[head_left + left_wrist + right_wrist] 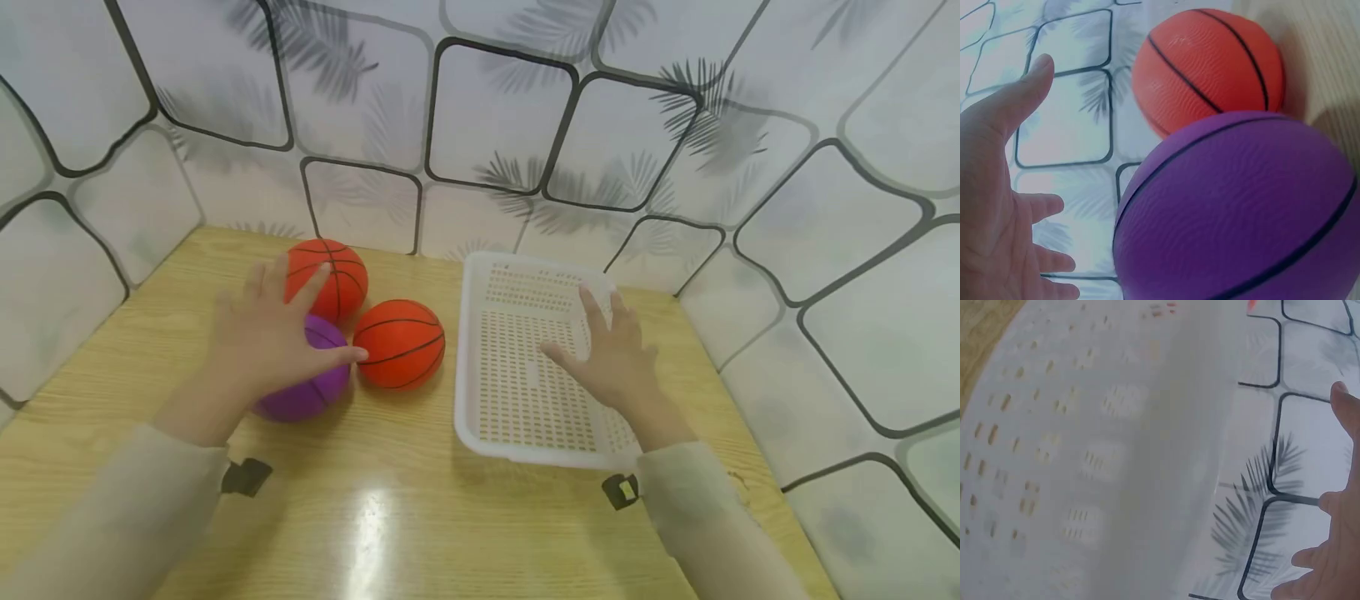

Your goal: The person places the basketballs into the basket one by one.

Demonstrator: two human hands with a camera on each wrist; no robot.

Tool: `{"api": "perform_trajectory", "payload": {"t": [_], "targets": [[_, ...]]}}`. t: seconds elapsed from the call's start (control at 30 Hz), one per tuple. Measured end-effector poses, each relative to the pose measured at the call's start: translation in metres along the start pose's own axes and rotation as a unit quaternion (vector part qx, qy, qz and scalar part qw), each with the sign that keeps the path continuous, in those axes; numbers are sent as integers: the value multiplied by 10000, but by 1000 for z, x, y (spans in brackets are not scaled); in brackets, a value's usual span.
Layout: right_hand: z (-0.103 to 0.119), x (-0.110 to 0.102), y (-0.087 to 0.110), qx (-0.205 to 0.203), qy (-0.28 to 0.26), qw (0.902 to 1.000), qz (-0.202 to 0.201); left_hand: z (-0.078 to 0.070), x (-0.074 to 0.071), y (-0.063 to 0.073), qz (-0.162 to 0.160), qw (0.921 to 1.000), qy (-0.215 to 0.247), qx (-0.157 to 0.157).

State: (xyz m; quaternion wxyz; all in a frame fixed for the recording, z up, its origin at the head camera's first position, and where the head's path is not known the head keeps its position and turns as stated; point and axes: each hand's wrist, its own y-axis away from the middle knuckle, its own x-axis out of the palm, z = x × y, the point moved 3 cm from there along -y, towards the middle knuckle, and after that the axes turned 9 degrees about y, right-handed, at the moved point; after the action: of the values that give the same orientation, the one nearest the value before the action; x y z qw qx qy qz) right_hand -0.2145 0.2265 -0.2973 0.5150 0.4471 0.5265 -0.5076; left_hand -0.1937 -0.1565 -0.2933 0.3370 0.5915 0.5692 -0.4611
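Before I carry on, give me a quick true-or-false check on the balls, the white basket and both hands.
1. Two red balls and one purple ball lie on the table. True.
2. The left hand is nearer the purple ball than the white basket. True.
3. The left hand grips the purple ball. False: the left wrist view shows it apart from that ball.
4. The right hand holds nothing. True.
5. One ball sits in the white basket. False: all three balls are outside it.
6. In the head view, the white basket stands left of the balls. False: it stands to their right.
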Motion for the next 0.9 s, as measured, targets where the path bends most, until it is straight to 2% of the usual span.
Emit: {"api": "perform_trajectory", "payload": {"t": [0.2,0.43,0.7,0.9], "targets": [[-16,-10,0,188,-95,9998,-66,12,-11,2,-124,9998,138,-60],[-36,-15,1,272,-358,9989,-153,28,-18,7,-8,9987,456,-244],[-57,-14,4,14,-769,9957,-514,46,-20,16,146,9976,602,-320],[-74,-6,3,-100,-1282,9886,-784,59,-19,21,332,9955,799,-390]]}}
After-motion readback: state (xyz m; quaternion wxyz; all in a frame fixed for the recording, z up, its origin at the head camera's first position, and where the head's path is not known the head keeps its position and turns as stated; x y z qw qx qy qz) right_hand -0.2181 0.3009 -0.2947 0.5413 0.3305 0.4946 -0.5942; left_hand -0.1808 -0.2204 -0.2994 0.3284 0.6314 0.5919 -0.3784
